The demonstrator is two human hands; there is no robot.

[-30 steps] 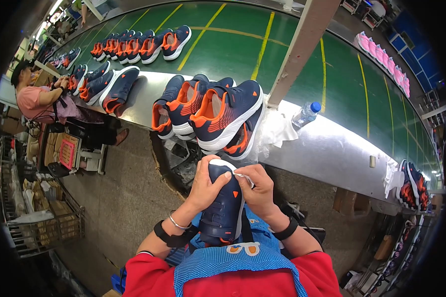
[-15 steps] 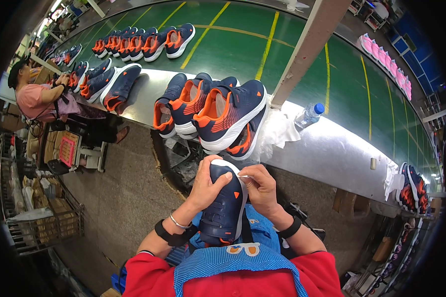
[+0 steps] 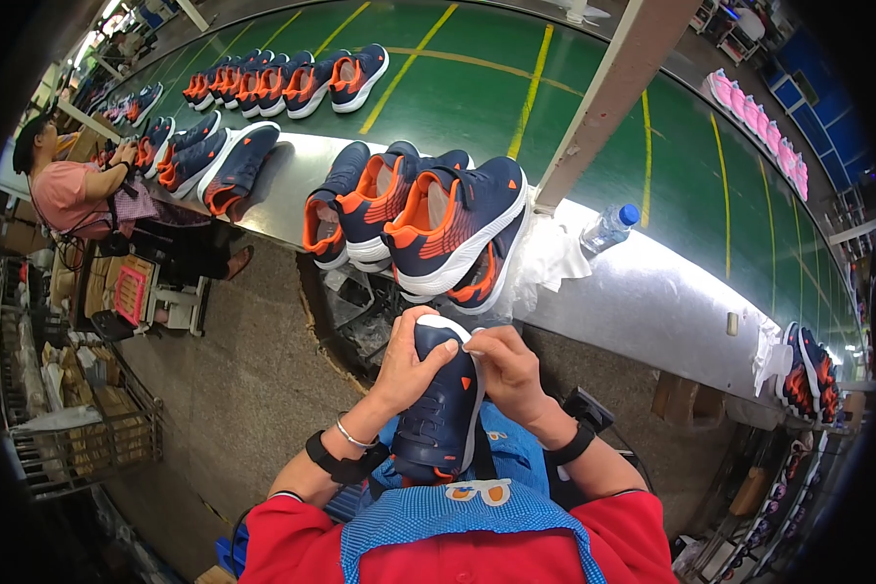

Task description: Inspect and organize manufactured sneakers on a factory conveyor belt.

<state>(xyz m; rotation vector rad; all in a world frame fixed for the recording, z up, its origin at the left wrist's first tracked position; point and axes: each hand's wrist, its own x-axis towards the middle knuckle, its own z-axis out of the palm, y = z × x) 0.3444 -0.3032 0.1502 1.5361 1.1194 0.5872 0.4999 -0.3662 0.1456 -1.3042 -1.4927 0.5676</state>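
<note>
A navy sneaker [image 3: 440, 380] with orange accents and a white sole is held in front of my apron, toe pointing away from me. My left hand [image 3: 404, 365] grips its toe end from the left, thumb lying across the upper. At the right side of the toe, my right hand [image 3: 506, 368] is closed in a pinch against the white sole edge. What sits between those fingertips is mostly hidden; a bit of white shows there. Just beyond my hands, several matching sneakers [image 3: 457, 219] are piled on the metal ledge [image 3: 642, 311].
White crumpled paper [image 3: 552, 248] and a blue-capped bottle [image 3: 609, 230] lie beside the pile, near a metal post [image 3: 608, 102]. Rows of sneakers stand on the green conveyor [image 3: 457, 83]. A co-worker [image 3: 78, 185] sits at the left, handling shoes. Pink shoes [image 3: 759, 127] line the far right.
My right hand has shifted slightly left and up along the toe's sole edge. My left hand keeps its grip on the sneaker.
</note>
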